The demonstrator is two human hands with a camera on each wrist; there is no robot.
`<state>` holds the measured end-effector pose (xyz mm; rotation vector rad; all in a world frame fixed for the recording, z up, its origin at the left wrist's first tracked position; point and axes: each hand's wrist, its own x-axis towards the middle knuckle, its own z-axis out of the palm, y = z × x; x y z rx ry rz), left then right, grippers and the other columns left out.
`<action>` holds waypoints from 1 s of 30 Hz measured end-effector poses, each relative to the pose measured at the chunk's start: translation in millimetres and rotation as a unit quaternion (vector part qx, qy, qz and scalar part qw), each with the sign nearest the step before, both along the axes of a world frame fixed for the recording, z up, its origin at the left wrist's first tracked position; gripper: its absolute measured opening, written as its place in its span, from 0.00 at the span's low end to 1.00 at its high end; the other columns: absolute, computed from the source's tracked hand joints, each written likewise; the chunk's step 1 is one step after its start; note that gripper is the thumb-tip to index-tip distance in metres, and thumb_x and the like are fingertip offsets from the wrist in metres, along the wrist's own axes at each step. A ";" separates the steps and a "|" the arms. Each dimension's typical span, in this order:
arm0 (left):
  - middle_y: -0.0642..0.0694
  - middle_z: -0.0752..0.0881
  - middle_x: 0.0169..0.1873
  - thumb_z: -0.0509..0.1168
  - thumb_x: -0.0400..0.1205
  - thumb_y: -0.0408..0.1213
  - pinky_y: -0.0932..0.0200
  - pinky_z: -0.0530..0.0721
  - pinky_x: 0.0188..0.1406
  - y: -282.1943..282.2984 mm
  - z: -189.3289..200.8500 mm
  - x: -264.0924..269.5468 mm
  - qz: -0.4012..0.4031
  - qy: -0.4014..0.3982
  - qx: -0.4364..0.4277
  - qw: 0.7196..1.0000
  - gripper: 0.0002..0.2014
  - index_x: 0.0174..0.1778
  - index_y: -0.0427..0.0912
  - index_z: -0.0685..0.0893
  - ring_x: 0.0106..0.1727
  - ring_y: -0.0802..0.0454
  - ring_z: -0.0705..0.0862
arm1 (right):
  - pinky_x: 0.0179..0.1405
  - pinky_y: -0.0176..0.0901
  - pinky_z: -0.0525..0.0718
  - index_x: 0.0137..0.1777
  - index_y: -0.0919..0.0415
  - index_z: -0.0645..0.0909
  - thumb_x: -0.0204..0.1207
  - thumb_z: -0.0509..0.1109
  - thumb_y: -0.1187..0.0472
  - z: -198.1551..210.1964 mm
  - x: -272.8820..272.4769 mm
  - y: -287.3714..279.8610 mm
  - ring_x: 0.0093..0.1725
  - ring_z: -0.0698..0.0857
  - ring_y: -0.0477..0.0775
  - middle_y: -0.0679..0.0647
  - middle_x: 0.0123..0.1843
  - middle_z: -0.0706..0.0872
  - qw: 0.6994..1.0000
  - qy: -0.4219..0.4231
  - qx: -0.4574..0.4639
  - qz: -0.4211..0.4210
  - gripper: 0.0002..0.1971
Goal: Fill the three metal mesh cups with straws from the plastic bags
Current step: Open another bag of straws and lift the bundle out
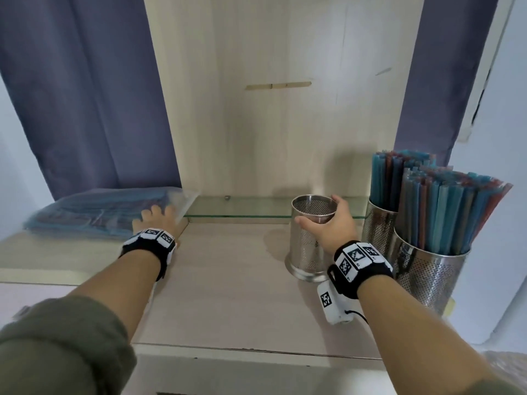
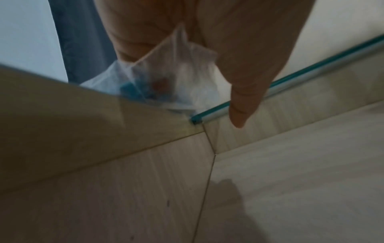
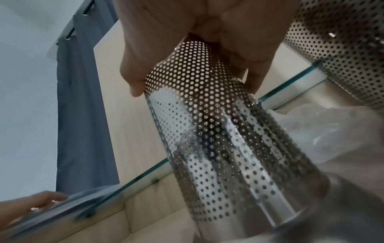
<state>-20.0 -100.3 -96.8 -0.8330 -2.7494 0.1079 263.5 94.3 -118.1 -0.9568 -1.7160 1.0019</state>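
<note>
An empty metal mesh cup (image 1: 308, 243) stands upright on the wooden counter (image 1: 228, 297), right of the middle. My right hand (image 1: 329, 223) grips it at the rim, thumb on the left, fingers round the far right side; the right wrist view shows its perforated wall (image 3: 207, 125) close up. Two more mesh cups (image 1: 377, 226) (image 1: 433, 277) at the far right are packed with blue and red straws (image 1: 439, 201). My left hand (image 1: 155, 220) holds the end of a clear plastic bag of straws (image 1: 94, 215) lying on the raised ledge at left; the bag's end (image 2: 176, 77) sits between thumb and fingers.
A glass shelf (image 1: 251, 208) runs along the back under a wooden panel (image 1: 271, 109). Blue curtains (image 1: 85, 95) hang on both sides. Crumpled clear plastic (image 3: 311, 129) lies behind the empty cup. The counter's front edge is near my body.
</note>
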 end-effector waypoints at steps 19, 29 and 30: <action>0.38 0.87 0.49 0.65 0.85 0.39 0.54 0.76 0.53 15.6 94.3 43.8 -0.311 0.055 0.477 0.820 0.11 0.52 0.36 0.88 0.51 0.38 0.83 | 0.71 0.44 0.76 0.83 0.53 0.63 0.57 0.89 0.47 -4.8 -0.7 -2.4 0.70 0.80 0.52 0.51 0.72 0.80 1.000 0.028 0.011 0.001 0.55; 0.45 0.80 0.44 0.63 0.85 0.43 0.69 0.68 0.46 16.6 138.0 79.0 -0.319 0.078 0.584 0.742 0.11 0.56 0.43 0.86 0.42 0.54 0.75 | 0.65 0.38 0.73 0.83 0.54 0.62 0.59 0.88 0.47 0.3 3.2 -7.8 0.62 0.77 0.45 0.47 0.68 0.80 1.000 0.014 0.009 -0.001 0.55; 0.47 0.79 0.44 0.62 0.85 0.42 0.70 0.68 0.45 16.1 139.9 80.2 -0.306 0.071 0.596 0.739 0.10 0.55 0.42 0.85 0.42 0.54 0.74 | 0.65 0.38 0.73 0.83 0.53 0.62 0.59 0.88 0.47 0.3 3.4 -7.9 0.62 0.77 0.45 0.47 0.68 0.80 1.000 0.014 0.009 0.000 0.55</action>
